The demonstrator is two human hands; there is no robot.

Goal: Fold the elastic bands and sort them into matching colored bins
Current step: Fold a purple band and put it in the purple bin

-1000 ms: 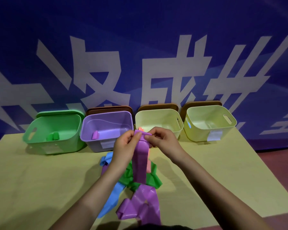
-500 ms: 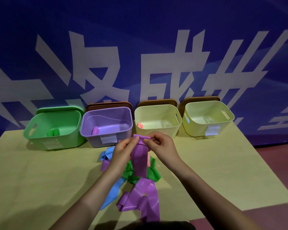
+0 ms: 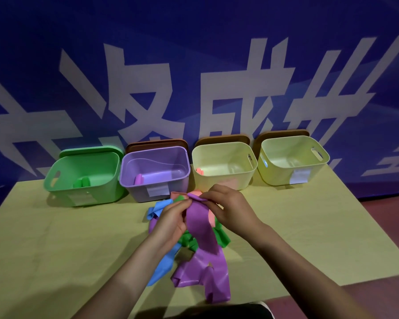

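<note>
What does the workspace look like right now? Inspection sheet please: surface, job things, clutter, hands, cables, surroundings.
Surface: yellow-green table, with a loose pile of bands at its centre.
Job's things: purple band held up by its top end, its lower part trailing on the table; blue band, green band and pink band lie under it. Green bin, purple bin and two yellow bins stand in a row at the back; the first three each hold a folded band.
Clutter: nothing seen.
Hands: left hand and right hand both pinch the purple band's top edge.
Cables: nothing seen.
Surroundings: blue banner with white characters behind.
</note>
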